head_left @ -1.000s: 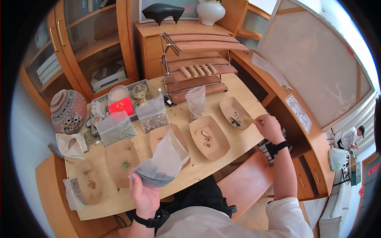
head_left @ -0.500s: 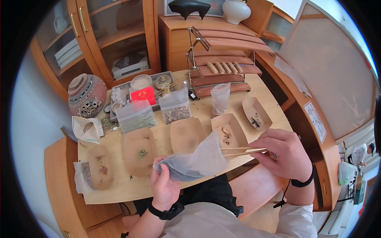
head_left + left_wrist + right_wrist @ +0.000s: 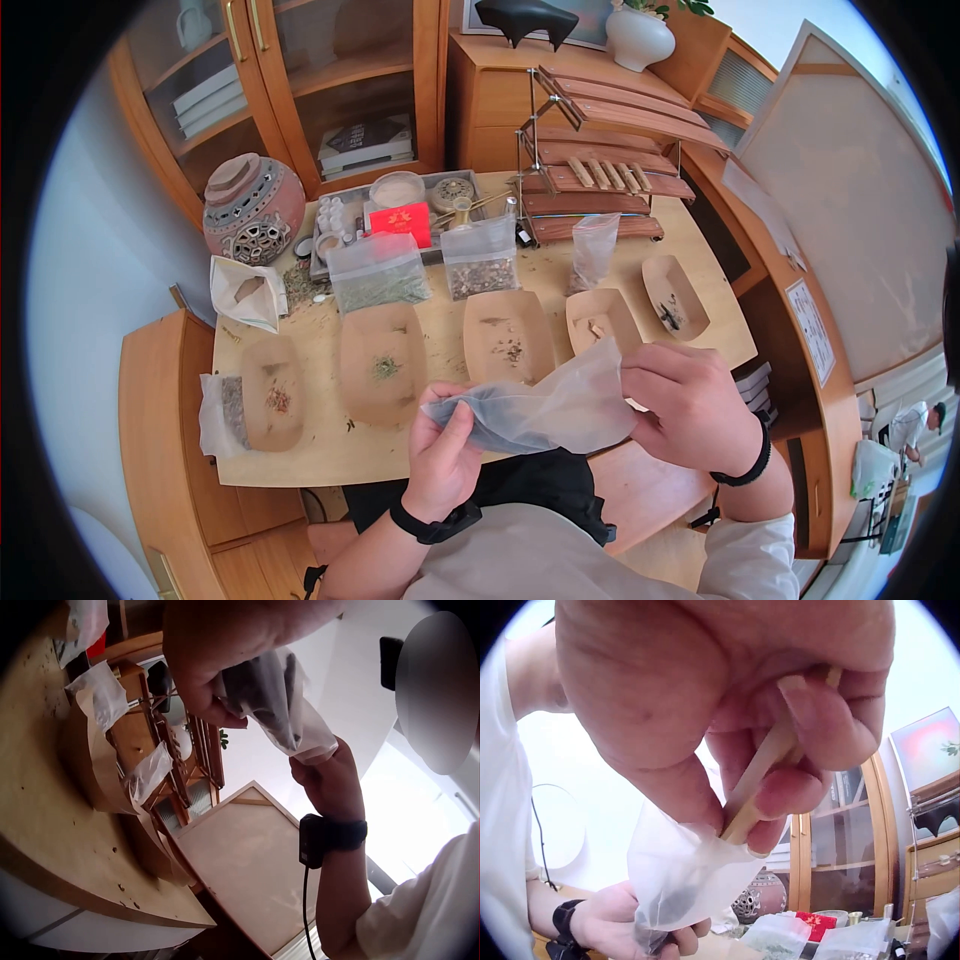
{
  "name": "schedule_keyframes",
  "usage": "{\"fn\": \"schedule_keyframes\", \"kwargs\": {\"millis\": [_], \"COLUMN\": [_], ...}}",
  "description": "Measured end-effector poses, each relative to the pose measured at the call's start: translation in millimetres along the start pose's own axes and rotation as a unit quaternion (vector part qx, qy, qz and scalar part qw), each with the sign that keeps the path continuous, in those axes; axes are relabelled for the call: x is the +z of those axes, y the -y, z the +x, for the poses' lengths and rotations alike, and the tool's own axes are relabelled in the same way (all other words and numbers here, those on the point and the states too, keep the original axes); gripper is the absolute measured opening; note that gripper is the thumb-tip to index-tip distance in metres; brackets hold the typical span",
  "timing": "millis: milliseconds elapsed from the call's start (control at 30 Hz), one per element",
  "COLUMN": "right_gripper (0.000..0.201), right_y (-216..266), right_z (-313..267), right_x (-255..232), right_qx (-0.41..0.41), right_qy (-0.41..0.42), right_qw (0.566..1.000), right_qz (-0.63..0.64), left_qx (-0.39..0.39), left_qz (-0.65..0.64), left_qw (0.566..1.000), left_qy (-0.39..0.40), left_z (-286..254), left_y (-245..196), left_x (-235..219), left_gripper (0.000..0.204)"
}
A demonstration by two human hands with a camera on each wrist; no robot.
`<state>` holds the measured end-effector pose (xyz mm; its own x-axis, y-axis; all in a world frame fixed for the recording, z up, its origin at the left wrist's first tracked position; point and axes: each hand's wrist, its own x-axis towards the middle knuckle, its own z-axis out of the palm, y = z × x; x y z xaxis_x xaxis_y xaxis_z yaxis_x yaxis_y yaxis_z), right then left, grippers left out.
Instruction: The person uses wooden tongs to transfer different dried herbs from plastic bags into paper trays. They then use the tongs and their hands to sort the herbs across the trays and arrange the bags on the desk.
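Observation:
My left hand (image 3: 443, 452) grips the lower end of a translucent plastic bag (image 3: 585, 400), which holds dark contents and is tilted sideways above the table's front edge. My right hand (image 3: 695, 408) is at the bag's mouth, its fingers round light wooden tweezers (image 3: 761, 769) whose tips go into the bag. In the left wrist view the bag (image 3: 281, 705) spans between both hands. Beyond the hands stand brown paper trays: one with dark pieces (image 3: 694, 322), one with pale chips (image 3: 590, 303), one with brown bits (image 3: 490, 310), one with green bits (image 3: 383, 400).
A leftmost tray (image 3: 262, 365) holds reddish bits beside a bag (image 3: 215, 415). Zip bags of dried herbs (image 3: 375, 270) and brown pieces (image 3: 480, 265) lie behind. A slatted wooden rack (image 3: 600, 208), a patterned jar (image 3: 255, 210) and a red packet (image 3: 402, 225) stand farther back.
My right hand has come from the far right tray to the bag's mouth with the tweezers. The left hand has tipped the bag sideways toward it, and the head view has shifted right.

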<state>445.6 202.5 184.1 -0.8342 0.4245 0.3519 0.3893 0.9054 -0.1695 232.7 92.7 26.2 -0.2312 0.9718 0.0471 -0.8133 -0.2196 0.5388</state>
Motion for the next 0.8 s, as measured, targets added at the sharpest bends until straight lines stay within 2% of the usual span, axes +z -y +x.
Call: {"fn": "schedule_keyframes", "kwargs": {"millis": [367,533,800], "right_gripper": [0.019,0.018,0.018], "right_y": [3.2,1.0,-1.9], "right_z": [4.3,6.8,6.8], "right_x": [-3.6,2.6,3.9], "right_qx": [-0.009,-0.023,-0.018], "right_qy": [-0.045,-0.017,0.01], "right_qw": [0.999,1.0,1.0], "right_qz": [0.0,-0.003,-0.001], "left_qx": [0.025,0.016,-0.008], "left_qz": [0.002,0.04,0.025], "left_qw": [1.0,0.999,0.999], "left_qy": [-0.004,0.023,0.019], "left_z": [3.1,3.2,3.2], "left_y": [-1.6,-1.9,-2.5], "left_x": [-1.4,-0.2,-0.2], "left_gripper": [0.014,0.012,0.015]}}
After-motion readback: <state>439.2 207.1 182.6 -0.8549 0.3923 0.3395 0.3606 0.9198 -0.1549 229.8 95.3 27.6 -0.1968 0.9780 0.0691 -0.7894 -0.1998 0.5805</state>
